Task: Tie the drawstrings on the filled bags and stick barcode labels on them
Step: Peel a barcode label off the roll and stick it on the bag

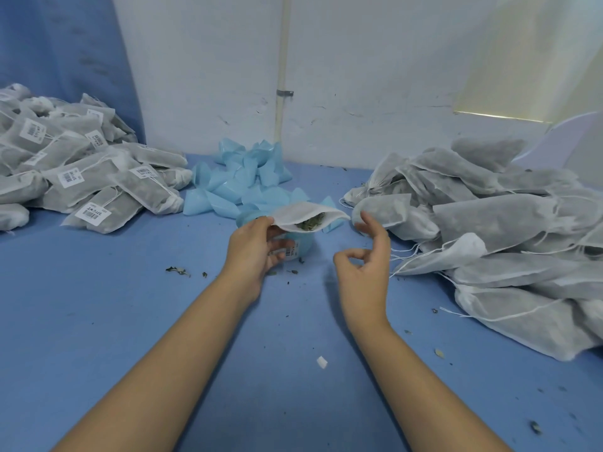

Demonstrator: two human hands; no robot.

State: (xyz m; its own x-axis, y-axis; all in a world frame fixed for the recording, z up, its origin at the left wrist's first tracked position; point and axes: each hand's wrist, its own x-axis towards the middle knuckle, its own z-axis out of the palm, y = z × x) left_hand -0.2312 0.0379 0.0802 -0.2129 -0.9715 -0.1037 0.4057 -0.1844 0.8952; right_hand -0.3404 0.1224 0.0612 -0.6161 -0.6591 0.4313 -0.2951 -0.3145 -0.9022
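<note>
Head view shows the left hand [257, 246] pinching the rim of an open filled bag [310, 216], dried leaves [308, 224] showing in its mouth. Just right of the bag the right hand [363, 262] hovers, fingers loosely curled, gripping nothing I can see. Well left of it lie labelled bags [81, 181], to its right unlabelled bags [489, 223], behind it blue paper pieces [241, 182].

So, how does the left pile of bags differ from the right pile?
Bags in the left pile carry barcode labels; those in the right pile show none. The left pile's necks look cinched; the right pile's drawstrings trail loose. Both hold white fabric bags of dark filling on the blue table.
</note>
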